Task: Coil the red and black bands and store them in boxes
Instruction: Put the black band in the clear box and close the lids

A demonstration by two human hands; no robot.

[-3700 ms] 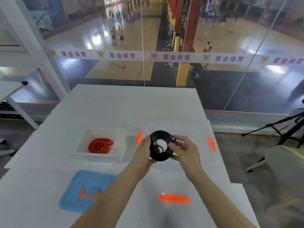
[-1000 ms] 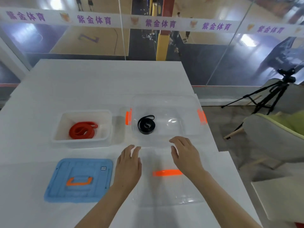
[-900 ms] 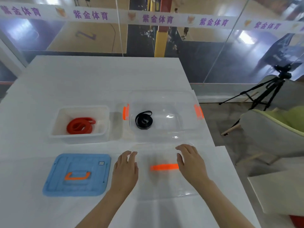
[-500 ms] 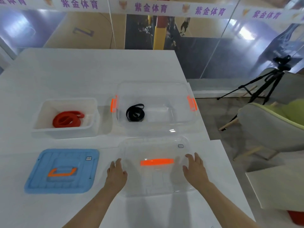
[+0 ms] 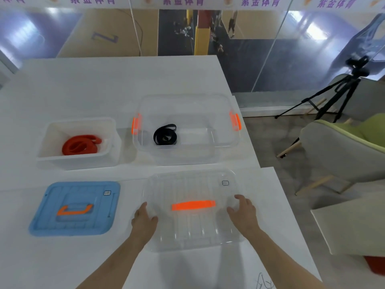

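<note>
The coiled red band (image 5: 80, 144) lies inside the open white box (image 5: 77, 162) at the left. The coiled black band (image 5: 165, 135) lies in the left part of the open clear box (image 5: 218, 151), which has orange latches. In front of that box lies a clear lid (image 5: 193, 184) with an orange handle. My left hand (image 5: 143, 220) holds the lid's left edge. My right hand (image 5: 242, 213) holds its right edge, fingers curled over the rim.
A blue lid (image 5: 75, 207) with an orange handle lies flat in front of the white box. The white table (image 5: 125, 80) ends just right of the clear box. Beyond that edge stand a grey chair (image 5: 343, 147) and a tripod (image 5: 337, 90).
The black band went from my hands into the clear box. Both hands drew back and spread to the two side edges of the clear lid.
</note>
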